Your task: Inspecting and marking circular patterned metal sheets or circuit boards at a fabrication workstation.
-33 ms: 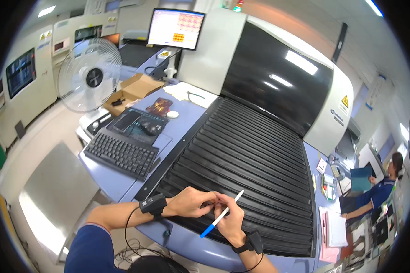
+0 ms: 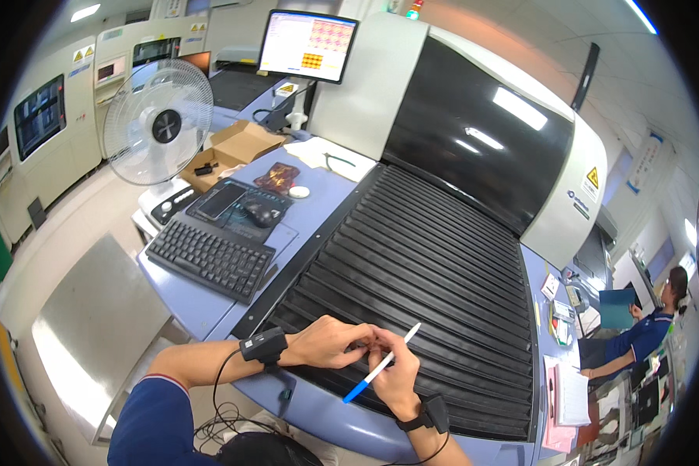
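Note:
My two hands meet over the near edge of the black ribbed bellows cover (image 2: 419,256). A slim white pen with a blue end (image 2: 382,363) lies slantwise across my right hand (image 2: 398,380), held between its fingers, blue end toward me. My left hand (image 2: 330,343) is closed, its thumb and fingertips pinched together against the right fingertips. Whatever may be between the fingertips is too small or hidden to make out. Each wrist wears a black strapped device, the left one (image 2: 262,346) with a cable running down.
Left of the cover lie a black keyboard (image 2: 210,256), a mouse (image 2: 261,211), pliers (image 2: 339,160) and an open cardboard box (image 2: 241,147). A fan (image 2: 163,128) stands beyond. The machine's dark hood (image 2: 481,124) rises behind. At right are papers (image 2: 572,394) and a seated person (image 2: 648,330) holding a folder.
The whole view has shifted slightly, so the scene sits a little lower and to the right. My hands keep nearly the same pose, the pen still in the right one.

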`<state>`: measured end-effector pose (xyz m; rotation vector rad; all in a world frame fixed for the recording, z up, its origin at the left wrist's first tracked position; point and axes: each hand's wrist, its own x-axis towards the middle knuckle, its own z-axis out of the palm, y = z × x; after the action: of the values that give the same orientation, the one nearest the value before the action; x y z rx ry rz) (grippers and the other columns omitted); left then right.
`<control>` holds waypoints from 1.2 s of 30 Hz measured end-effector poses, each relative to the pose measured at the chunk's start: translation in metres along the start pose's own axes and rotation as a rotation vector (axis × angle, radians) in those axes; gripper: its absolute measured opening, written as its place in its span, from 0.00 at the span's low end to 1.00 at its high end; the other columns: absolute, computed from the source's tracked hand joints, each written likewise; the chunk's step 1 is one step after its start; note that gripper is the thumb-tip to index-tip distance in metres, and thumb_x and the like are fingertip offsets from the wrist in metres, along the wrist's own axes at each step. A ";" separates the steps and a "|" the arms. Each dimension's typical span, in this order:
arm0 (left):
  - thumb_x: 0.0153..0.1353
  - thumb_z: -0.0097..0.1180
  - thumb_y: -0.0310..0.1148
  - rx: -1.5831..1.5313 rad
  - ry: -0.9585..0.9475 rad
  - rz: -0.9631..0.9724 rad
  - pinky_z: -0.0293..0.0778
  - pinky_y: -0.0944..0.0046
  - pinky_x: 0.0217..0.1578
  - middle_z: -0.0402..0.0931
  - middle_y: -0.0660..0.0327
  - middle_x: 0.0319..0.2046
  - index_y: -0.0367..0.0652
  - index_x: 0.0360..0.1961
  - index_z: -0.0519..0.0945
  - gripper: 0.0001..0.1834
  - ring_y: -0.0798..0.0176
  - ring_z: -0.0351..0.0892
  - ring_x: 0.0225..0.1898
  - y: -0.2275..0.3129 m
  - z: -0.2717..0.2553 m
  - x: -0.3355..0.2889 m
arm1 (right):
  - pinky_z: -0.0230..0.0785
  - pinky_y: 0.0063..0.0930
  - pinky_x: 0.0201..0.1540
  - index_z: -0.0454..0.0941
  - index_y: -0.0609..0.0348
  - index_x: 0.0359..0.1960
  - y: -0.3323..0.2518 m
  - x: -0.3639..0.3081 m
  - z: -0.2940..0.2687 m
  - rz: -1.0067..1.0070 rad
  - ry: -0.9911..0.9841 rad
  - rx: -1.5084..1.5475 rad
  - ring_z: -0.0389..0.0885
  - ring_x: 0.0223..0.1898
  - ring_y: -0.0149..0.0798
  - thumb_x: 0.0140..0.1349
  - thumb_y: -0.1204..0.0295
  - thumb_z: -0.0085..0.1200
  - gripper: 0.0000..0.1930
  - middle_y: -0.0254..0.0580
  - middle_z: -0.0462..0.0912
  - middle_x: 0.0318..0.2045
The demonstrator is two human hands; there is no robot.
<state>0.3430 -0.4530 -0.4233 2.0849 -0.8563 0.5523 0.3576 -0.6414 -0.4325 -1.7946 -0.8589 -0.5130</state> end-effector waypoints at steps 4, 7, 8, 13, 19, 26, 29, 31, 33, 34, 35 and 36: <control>0.56 0.63 0.28 0.157 0.015 0.095 0.79 0.63 0.25 0.82 0.60 0.25 0.42 0.35 0.79 0.06 0.58 0.85 0.25 -0.008 -0.020 0.009 | 0.76 0.25 0.35 0.81 0.61 0.51 0.001 0.013 -0.007 0.044 0.034 -0.030 0.85 0.30 0.33 0.55 0.88 0.56 0.21 0.43 0.85 0.31; 0.56 0.64 0.26 0.121 0.179 -0.063 0.79 0.66 0.26 0.82 0.59 0.25 0.41 0.34 0.81 0.05 0.61 0.84 0.24 -0.018 -0.037 0.013 | 0.75 0.23 0.40 0.79 0.65 0.50 0.001 0.022 -0.019 0.101 0.068 -0.068 0.84 0.33 0.31 0.58 0.88 0.53 0.18 0.43 0.86 0.36; 0.56 0.65 0.26 0.124 0.230 -0.097 0.79 0.67 0.26 0.83 0.59 0.25 0.41 0.34 0.81 0.05 0.61 0.84 0.24 -0.021 -0.042 0.014 | 0.75 0.23 0.40 0.78 0.65 0.50 0.003 0.024 -0.024 0.121 0.076 -0.089 0.84 0.34 0.31 0.59 0.88 0.52 0.17 0.45 0.86 0.39; 0.57 0.64 0.28 0.215 0.310 -0.154 0.79 0.67 0.26 0.83 0.58 0.24 0.41 0.31 0.79 0.05 0.61 0.85 0.25 -0.045 -0.048 0.010 | 0.75 0.23 0.40 0.77 0.66 0.50 0.021 0.028 -0.035 0.085 0.176 -0.099 0.83 0.33 0.31 0.59 0.87 0.51 0.17 0.47 0.86 0.45; 0.58 0.62 0.30 0.247 0.275 -0.272 0.80 0.59 0.30 0.83 0.55 0.25 0.41 0.33 0.78 0.06 0.52 0.86 0.29 -0.054 -0.048 0.008 | 0.76 0.26 0.43 0.78 0.66 0.50 0.042 0.036 -0.055 0.202 0.346 -0.050 0.85 0.37 0.36 0.60 0.84 0.51 0.16 0.49 0.86 0.46; 0.57 0.61 0.30 0.217 0.347 -0.422 0.79 0.56 0.31 0.83 0.54 0.24 0.42 0.33 0.78 0.06 0.50 0.85 0.29 -0.056 -0.059 0.012 | 0.75 0.23 0.44 0.76 0.66 0.51 0.057 0.044 -0.065 0.257 0.420 0.059 0.84 0.38 0.32 0.61 0.85 0.51 0.16 0.50 0.85 0.48; 0.57 0.61 0.30 0.247 0.338 -0.449 0.78 0.55 0.31 0.83 0.54 0.24 0.42 0.34 0.78 0.06 0.50 0.85 0.29 -0.060 -0.054 0.012 | 0.76 0.24 0.43 0.76 0.66 0.51 0.055 0.044 -0.065 0.256 0.411 0.016 0.84 0.38 0.32 0.60 0.85 0.51 0.16 0.50 0.85 0.48; 0.58 0.60 0.30 0.232 0.308 -0.530 0.78 0.55 0.31 0.83 0.55 0.25 0.42 0.33 0.77 0.06 0.50 0.85 0.29 -0.057 -0.053 0.012 | 0.76 0.24 0.43 0.77 0.66 0.50 0.055 0.043 -0.064 0.261 0.410 0.024 0.85 0.36 0.32 0.59 0.86 0.52 0.16 0.51 0.85 0.47; 0.58 0.60 0.31 0.238 0.270 -0.553 0.78 0.54 0.34 0.84 0.53 0.30 0.42 0.38 0.78 0.08 0.49 0.85 0.32 -0.056 -0.054 0.010 | 0.75 0.22 0.42 0.76 0.67 0.51 0.057 0.041 -0.065 0.257 0.394 0.010 0.83 0.36 0.30 0.59 0.85 0.53 0.17 0.53 0.84 0.49; 0.59 0.59 0.32 0.245 0.241 -0.579 0.78 0.53 0.37 0.84 0.51 0.35 0.42 0.43 0.78 0.11 0.48 0.85 0.35 -0.055 -0.054 0.010 | 0.75 0.21 0.41 0.75 0.67 0.52 0.057 0.041 -0.066 0.249 0.371 -0.003 0.82 0.35 0.28 0.60 0.84 0.55 0.17 0.56 0.83 0.50; 0.59 0.59 0.32 0.245 0.233 -0.575 0.78 0.53 0.37 0.84 0.51 0.35 0.42 0.43 0.78 0.11 0.48 0.85 0.35 -0.054 -0.054 0.011 | 0.75 0.20 0.42 0.75 0.67 0.52 0.055 0.041 -0.066 0.260 0.374 -0.009 0.82 0.35 0.28 0.59 0.85 0.55 0.18 0.55 0.84 0.50; 0.59 0.59 0.32 0.306 0.227 -0.570 0.77 0.52 0.44 0.82 0.48 0.42 0.39 0.49 0.76 0.17 0.47 0.83 0.43 -0.054 -0.053 0.011 | 0.75 0.20 0.42 0.75 0.67 0.52 0.053 0.041 -0.065 0.268 0.380 -0.010 0.82 0.35 0.28 0.59 0.85 0.55 0.18 0.55 0.84 0.50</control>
<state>0.3847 -0.3900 -0.4129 2.3456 -0.0291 0.6114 0.4274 -0.6999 -0.4126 -1.7125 -0.3497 -0.6548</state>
